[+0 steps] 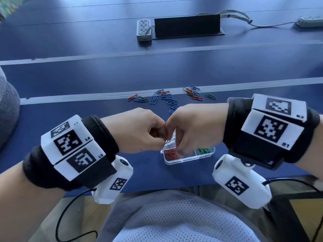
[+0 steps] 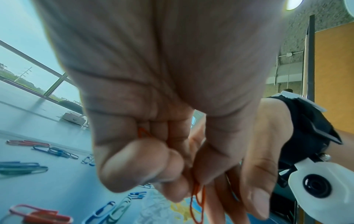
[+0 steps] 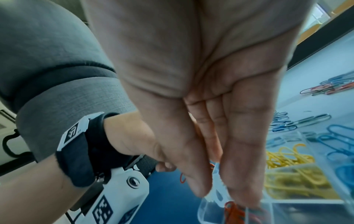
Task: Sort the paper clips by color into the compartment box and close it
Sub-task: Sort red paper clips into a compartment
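A clear compartment box [image 1: 185, 160] sits near the table's front edge, holding red clips [image 1: 172, 153], green clips [image 1: 206, 150], yellow clips [image 3: 287, 178] and blue clips [image 3: 341, 151]. Both hands meet just above it. My left hand [image 1: 163, 144] is curled and pinches a bunch of red clips [image 2: 197, 201] between thumb and fingers. My right hand [image 3: 218, 194] points straight fingers down over the red compartment [image 3: 235, 212], and I see nothing held between them. Loose blue, red and green clips [image 1: 167, 99] lie scattered on the blue table beyond the hands.
A white power strip [image 1: 143, 29] and a black cable flap [image 1: 187, 26] stand at the far middle. Another power strip [image 1: 309, 20] lies far right. Grey tape lines [image 1: 104, 98] cross the table. The table's front edge runs just below the box.
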{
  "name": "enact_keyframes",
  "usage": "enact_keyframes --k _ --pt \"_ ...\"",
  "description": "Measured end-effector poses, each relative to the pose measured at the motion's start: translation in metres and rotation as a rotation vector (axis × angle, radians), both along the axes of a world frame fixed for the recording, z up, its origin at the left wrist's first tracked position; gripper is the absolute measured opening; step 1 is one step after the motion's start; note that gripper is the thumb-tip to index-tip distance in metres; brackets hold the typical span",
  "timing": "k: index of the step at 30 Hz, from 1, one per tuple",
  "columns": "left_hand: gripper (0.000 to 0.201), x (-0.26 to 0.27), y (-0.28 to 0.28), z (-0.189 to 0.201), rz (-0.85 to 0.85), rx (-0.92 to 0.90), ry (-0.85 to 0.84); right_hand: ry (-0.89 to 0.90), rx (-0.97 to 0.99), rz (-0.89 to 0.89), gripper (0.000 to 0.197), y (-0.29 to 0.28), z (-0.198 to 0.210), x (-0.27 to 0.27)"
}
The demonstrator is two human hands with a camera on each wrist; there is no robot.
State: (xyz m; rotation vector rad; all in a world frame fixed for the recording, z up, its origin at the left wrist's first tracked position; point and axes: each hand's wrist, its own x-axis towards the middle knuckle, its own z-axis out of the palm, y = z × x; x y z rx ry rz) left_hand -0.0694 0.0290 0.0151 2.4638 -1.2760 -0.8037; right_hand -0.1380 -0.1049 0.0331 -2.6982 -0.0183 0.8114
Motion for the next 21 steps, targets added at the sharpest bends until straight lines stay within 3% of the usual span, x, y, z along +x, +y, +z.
enact_keyframes --k 7,13,21 --pt "0.009 -0.011 -0.005 -0.002 -0.065 -0.099 -0.082 -0.026 0.091 -0.135 0.031 -0.019 0.001 -0.004" --pt "0.021 -0.023 -0.020 -0.006 -0.218 0.013 -0.235 -0.010 0.184 -0.217 0.025 -0.033 -0.003 -0.006" --pt "0.034 -0.029 -0.021 -0.002 -0.228 0.065 -0.248 -0.015 0.176 -0.191 0.026 -0.037 -0.007 -0.010"
